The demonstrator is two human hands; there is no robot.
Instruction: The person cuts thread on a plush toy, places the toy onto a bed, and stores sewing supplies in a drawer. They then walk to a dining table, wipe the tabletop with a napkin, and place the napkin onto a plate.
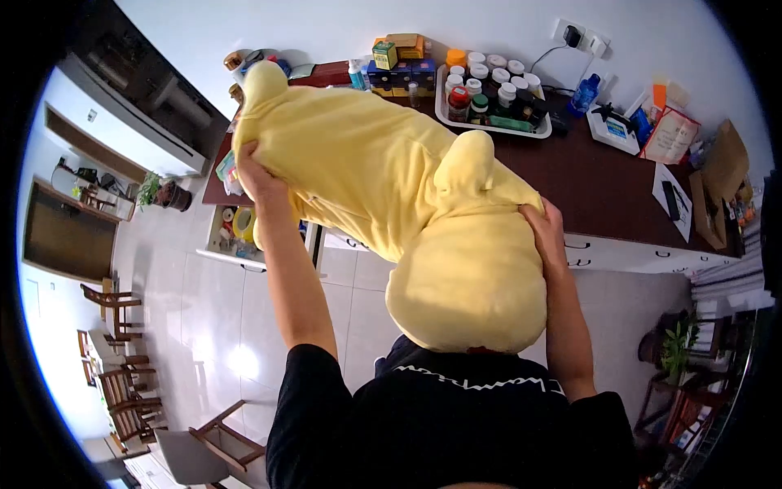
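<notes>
On my feed, my left hand (259, 173) has its grip closed on one end of the yellow plush (366, 167) — soft, matte, lumpy — stretched across the table's (603, 196) near edge. It's in hand, not yet released. My right hand (547, 234) grips beside its broad, rounded lobe.

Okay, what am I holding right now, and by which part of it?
A large yellow plush toy: the left grip is on its left end, and the right grip is on its right edge, beside the big rounded end.
</notes>
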